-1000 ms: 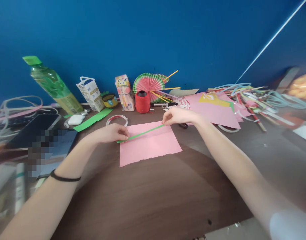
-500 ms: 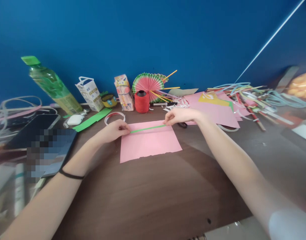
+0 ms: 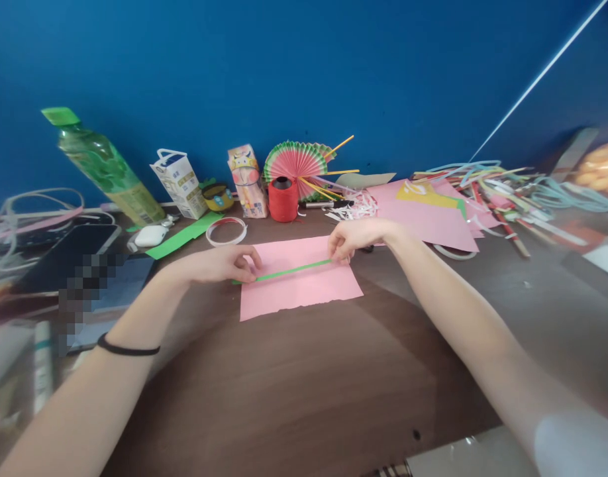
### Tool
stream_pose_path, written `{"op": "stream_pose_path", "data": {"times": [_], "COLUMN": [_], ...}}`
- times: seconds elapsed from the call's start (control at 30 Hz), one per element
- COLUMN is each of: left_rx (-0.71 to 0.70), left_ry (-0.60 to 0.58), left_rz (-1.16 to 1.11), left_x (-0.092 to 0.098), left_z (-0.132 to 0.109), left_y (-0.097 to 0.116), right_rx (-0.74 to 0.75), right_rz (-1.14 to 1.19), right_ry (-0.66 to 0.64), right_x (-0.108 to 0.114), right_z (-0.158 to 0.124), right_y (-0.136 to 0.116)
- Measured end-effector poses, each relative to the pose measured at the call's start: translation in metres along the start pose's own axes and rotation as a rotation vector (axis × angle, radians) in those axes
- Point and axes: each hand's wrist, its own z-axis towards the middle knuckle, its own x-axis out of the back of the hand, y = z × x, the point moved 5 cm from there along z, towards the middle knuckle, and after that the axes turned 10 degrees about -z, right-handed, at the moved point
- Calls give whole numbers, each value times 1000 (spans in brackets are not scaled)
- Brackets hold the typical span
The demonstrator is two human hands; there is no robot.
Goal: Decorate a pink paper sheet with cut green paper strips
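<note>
A narrow green paper strip (image 3: 293, 270) stretches between my two hands, across a pink sheet of paper (image 3: 299, 295) with a ragged near edge. My left hand (image 3: 232, 264) pinches the strip by its left end, and a short green tip pokes out past the fingers. Closed on the right end is my right hand (image 3: 344, 241), at the sheet's far right corner. Whether the strip touches the sheet or hovers just over it I cannot tell. A roll of tape (image 3: 226, 232) lies just beyond my left hand.
Along the blue wall stand a green bottle (image 3: 110, 169), a milk carton (image 3: 179, 182), a decorated carton (image 3: 248, 182), a red thread spool (image 3: 283, 200) and a paper fan (image 3: 295, 160). More pink sheets (image 3: 428, 225) lie right, a phone (image 3: 65, 258) left.
Both hands have brought the green strip nearer to me, from the sheet's far edge toward its middle. My left hand has moved more than my right. The sheet stays in place.
</note>
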Motion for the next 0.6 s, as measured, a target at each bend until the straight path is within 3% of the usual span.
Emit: {"op": "stream_pose_path", "data": {"times": [0.1, 0.23, 0.3, 0.43, 0.6], "left_rx": [-7, -78, -98, -62, 7], "left_ry": [-6, 256, 300, 244, -33], "left_rz": [113, 124, 106, 86, 96], "left_x": [-7, 2, 6, 9, -6], "left_z": [6, 15, 16, 12, 3], "left_y": [-3, -6, -7, -2, 7], "right_rx": [-28, -41, -34, 22, 46], "right_rz": [14, 26, 36, 54, 65], "right_ry": [-92, 119, 195, 227, 70], "right_x": [-7, 4, 9, 16, 6], "right_z": [8, 16, 15, 8, -4], "right_y": [7, 18, 20, 15, 7]}}
